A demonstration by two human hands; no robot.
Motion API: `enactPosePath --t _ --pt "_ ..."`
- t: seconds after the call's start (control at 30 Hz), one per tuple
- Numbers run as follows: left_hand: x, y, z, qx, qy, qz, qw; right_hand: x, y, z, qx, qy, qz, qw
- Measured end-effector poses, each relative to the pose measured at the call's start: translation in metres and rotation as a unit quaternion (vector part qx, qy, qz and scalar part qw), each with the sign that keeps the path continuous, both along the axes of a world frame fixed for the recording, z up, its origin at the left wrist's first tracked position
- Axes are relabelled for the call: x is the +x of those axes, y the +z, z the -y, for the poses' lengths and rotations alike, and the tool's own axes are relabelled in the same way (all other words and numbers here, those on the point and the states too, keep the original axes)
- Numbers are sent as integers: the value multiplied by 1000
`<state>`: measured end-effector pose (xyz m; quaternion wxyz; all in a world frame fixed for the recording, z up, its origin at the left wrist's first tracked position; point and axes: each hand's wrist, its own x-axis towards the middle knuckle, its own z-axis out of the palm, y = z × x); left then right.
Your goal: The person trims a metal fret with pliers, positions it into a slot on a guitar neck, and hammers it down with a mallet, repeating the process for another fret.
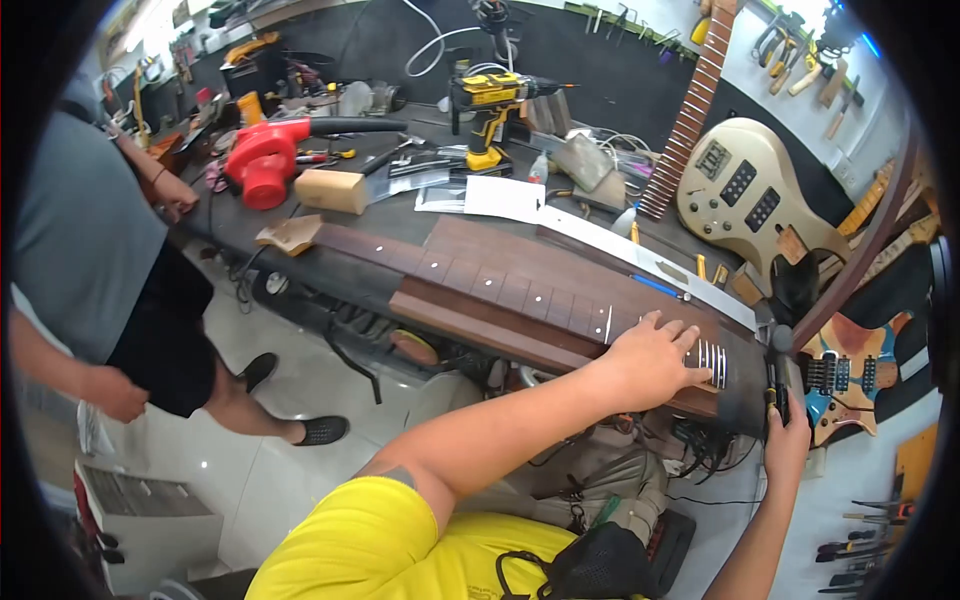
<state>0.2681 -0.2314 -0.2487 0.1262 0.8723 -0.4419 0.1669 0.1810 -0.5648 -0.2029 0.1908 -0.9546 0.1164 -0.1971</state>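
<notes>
A guitar neck with a dark fretboard (480, 283) lies along the bench, its pale headstock (290, 234) at the left end. White dot inlays and thin slots run along it. My left hand (655, 362) rests across the fretboard toward its right end, fingers spread. Several silver fret wires (714, 362) show just beyond those fingers. At the neck's right end, my right hand (788, 437) is closed round the handle of a dark hammer (777, 365), head upward. Motion blur softens the area beside it.
A person (90, 240) stands at left by the bench. On the bench are a red blower (265, 160), a yellow drill (487, 115), a wood block (331, 191) and a white straightedge (640, 250). A cream bass body (750, 190) and a blue-brown guitar (850, 375) stand right.
</notes>
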Motion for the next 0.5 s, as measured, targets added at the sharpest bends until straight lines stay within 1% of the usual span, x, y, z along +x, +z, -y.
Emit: enactPosePath --t 0.07,0.1,0.13,0.17,0.2,0.23,0.27,0.37,0.43,0.47,0.5 --pt "6 -4 10 -17 -11 16 1000 -5 0 -15 -52 -35 -37 997" --pt "1 14 4 10 -25 -23 999 -8 4 -28 -85 -66 -64 992" --pt "-1 17 7 11 -13 -33 999 -9 -4 -25 -82 -49 -43 995" --pt "3 11 10 15 -15 -8 1000 -9 -8 -26 -90 -65 -49 993" --pt "2 13 10 31 -12 -5 999 -6 -12 -25 -112 -63 -67 989" --pt "1 17 10 46 -9 -2 999 -2 -19 -26 -133 -83 -89 984" --pt "0 17 8 41 -13 14 999 -1 -29 -23 -157 -70 -63 983" --pt "2 14 11 48 -21 17 998 -4 -39 -27 -127 -77 -65 987" --pt "7 16 10 -21 -36 -34 999 -3 -51 -23 -98 -42 -42 993" --pt "7 16 8 -9 -38 -38 999 -8 -57 -22 -86 -43 -47 994" --pt "8 16 8 -54 -27 -77 995 -14 -60 -18 -97 -31 -25 995"
